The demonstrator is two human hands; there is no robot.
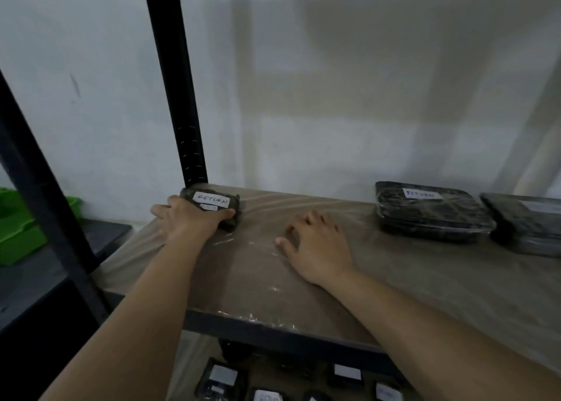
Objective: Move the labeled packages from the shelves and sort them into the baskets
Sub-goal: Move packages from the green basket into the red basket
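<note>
Lower shelf, nearest the camera, beneath both forearms: several small dark packets with white labels point(223, 375), lettering too blurred to read.

Left hand point(189, 221): laid over the near side of a small dark plastic-wrapped package with a white label reading "RETURN" point(212, 202); fingers curl around its right edge, thumb spread to the left. Holding the package, which sits on the shelf and is not yet lifted.

Right hand point(315, 243): to the right of the left hand, apart from it, fingers loosely spread and resting on the shelf surface; holds nothing.

Shelf board, brown, covered in clear crinkled plastic film point(303, 279): carries the package at its far left corner, just in front of the black metal upright post point(176, 97).

Further right of the right hand, well apart: a larger flat dark wrapped package with a white label point(428, 212), apparently also "RETURN", and beside it another dark wrapped package point(525, 224), label unreadable.

Left of the left hand, beyond the post and lower down: a green plastic basket point(21, 230), partly visible.

Handling note, small package: appears light and soft, wrapping likely slick against the film beneath. Best taken across its width, fingers on one edge and thumb on the opposite, label left uncovered for sorting.
</note>
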